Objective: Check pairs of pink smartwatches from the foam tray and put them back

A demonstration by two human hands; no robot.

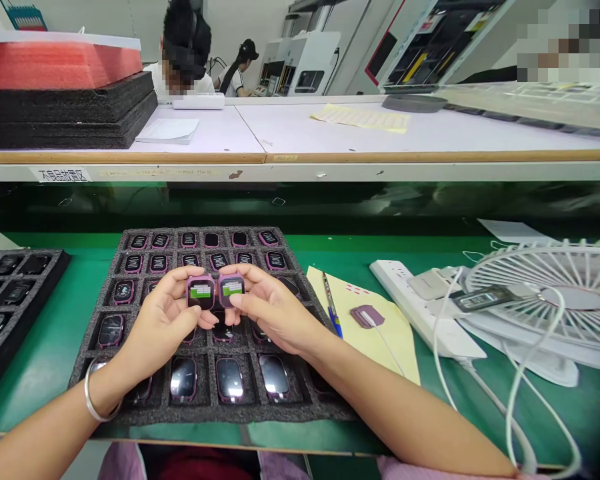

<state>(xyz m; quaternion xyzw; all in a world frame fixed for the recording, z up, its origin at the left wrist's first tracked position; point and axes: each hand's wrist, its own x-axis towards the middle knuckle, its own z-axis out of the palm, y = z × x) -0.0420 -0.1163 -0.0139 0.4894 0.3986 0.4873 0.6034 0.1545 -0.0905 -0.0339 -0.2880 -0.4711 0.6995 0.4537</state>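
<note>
My left hand point(173, 310) pinches a purple-framed smartwatch without a strap point(201, 293), its screen lit with a green and white pattern. In my right hand point(270, 303) is a second such smartwatch point(231, 291), showing a similar lit screen. Both are held side by side, screens towards me, above a dark foam tray point(145, 310). The tray's pockets hold rows of more purple-framed smartwatches; several in the back rows show text on their screens, while those in front look dark and glossy. My hands hide some of the middle pockets.
On the right, a yellow sheet point(397, 320) carries a pen point(333, 307) and a purple piece with a white cable point(367, 317). Beyond are a power strip point(425, 310) and white fan point(555, 300). Another foam tray point(50, 287) is left. A shelf point(300, 170) spans the back; people sit behind.
</note>
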